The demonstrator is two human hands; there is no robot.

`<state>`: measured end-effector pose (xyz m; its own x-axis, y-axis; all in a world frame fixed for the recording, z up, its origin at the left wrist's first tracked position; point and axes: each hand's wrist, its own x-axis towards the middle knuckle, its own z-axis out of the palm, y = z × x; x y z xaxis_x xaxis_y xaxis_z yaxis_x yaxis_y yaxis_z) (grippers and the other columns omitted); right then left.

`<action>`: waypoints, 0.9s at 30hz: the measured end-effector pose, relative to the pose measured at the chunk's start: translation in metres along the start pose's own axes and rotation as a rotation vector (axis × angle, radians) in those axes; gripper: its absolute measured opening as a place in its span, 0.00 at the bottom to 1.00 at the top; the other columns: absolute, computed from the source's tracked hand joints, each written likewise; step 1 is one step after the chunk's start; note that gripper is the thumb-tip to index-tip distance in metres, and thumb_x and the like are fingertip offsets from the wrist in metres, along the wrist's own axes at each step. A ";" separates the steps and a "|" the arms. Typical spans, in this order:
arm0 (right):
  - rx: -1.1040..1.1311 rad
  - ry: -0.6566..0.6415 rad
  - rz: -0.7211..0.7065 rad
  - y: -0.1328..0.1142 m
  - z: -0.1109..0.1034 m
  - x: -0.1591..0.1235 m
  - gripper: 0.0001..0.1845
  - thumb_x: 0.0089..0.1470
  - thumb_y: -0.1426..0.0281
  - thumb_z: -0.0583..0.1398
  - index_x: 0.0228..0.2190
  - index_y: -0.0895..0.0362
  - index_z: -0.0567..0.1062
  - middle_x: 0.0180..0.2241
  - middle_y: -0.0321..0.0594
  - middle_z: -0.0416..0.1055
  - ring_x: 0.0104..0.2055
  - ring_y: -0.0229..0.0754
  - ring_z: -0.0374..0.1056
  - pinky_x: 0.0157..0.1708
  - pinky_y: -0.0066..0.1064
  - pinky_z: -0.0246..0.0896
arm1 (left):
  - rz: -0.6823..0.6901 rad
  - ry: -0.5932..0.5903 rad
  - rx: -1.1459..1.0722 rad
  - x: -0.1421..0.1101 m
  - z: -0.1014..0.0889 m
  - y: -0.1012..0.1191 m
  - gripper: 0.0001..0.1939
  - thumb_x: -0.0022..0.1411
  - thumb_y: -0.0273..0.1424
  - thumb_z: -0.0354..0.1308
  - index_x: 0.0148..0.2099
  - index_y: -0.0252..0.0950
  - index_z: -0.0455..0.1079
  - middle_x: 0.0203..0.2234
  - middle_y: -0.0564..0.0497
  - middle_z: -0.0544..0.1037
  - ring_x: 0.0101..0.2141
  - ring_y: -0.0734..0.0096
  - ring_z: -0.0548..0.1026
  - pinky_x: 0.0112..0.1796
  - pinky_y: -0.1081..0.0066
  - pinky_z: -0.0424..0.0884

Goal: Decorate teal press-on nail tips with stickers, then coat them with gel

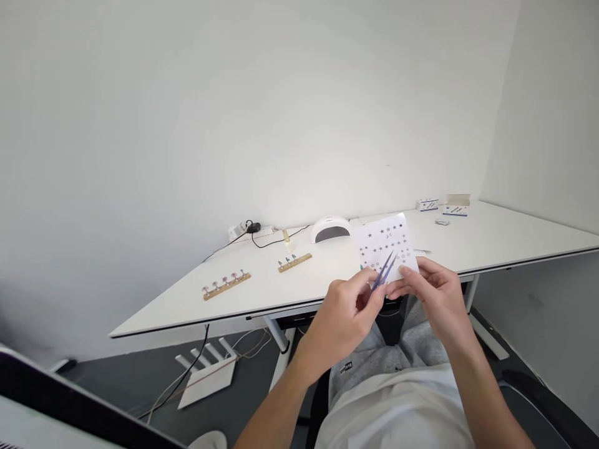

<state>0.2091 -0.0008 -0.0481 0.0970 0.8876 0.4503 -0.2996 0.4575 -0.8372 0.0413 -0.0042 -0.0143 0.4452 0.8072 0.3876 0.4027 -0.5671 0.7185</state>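
Note:
My left hand (344,315) is closed around a pair of purple-blue tweezers (378,280), whose two tips are slightly apart over a white sticker sheet (397,232). Rows of small dark and outlined stars cover the sheet. Its lower right corner is pinched between the thumb and fingers of my right hand (437,296), which keeps it raised and tilted above the table edge. A small teal spot shows by the sheet's lower left edge, just above my left fingers; I cannot make out what it is.
On the white table (262,296) stand a white nail lamp (331,227), a small bottle (288,242), and two wooden strips, one with teal nail tips (294,262) and one with pinkish ones (228,285). Small boxes (455,206) sit back right. A router (208,380) lies on the floor.

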 end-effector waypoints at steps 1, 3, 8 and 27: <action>0.006 0.000 0.000 0.000 0.000 -0.001 0.08 0.55 0.65 0.66 0.32 0.58 0.78 0.26 0.40 0.79 0.25 0.41 0.76 0.30 0.31 0.75 | -0.009 0.002 0.006 0.001 0.001 0.000 0.12 0.68 0.37 0.49 0.34 0.36 0.65 0.16 0.60 0.58 0.19 0.80 0.55 0.23 0.75 0.53; 0.018 0.004 0.000 0.000 0.000 -0.002 0.08 0.54 0.65 0.67 0.31 0.58 0.78 0.25 0.39 0.79 0.25 0.42 0.76 0.30 0.32 0.75 | -0.025 0.002 0.004 0.002 0.001 -0.001 0.14 0.69 0.38 0.48 0.32 0.36 0.63 0.16 0.60 0.57 0.19 0.80 0.53 0.22 0.75 0.52; 0.015 0.039 -0.016 0.001 -0.001 -0.002 0.09 0.55 0.65 0.66 0.36 0.56 0.79 0.29 0.39 0.80 0.28 0.41 0.76 0.33 0.31 0.74 | -0.029 -0.011 0.020 0.002 -0.002 0.000 0.17 0.69 0.39 0.46 0.30 0.36 0.62 0.16 0.60 0.54 0.19 0.80 0.50 0.21 0.74 0.48; -0.065 0.155 -0.071 0.004 -0.001 0.000 0.07 0.54 0.64 0.67 0.32 0.55 0.81 0.33 0.37 0.81 0.33 0.46 0.77 0.34 0.34 0.72 | -0.082 -0.025 0.063 0.002 -0.001 0.004 0.16 0.67 0.39 0.50 0.32 0.34 0.69 0.16 0.59 0.54 0.19 0.80 0.50 0.21 0.74 0.47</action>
<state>0.2092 0.0010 -0.0517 0.2624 0.8483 0.4600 -0.2250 0.5173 -0.8257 0.0429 -0.0046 -0.0102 0.4285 0.8473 0.3137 0.4879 -0.5092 0.7090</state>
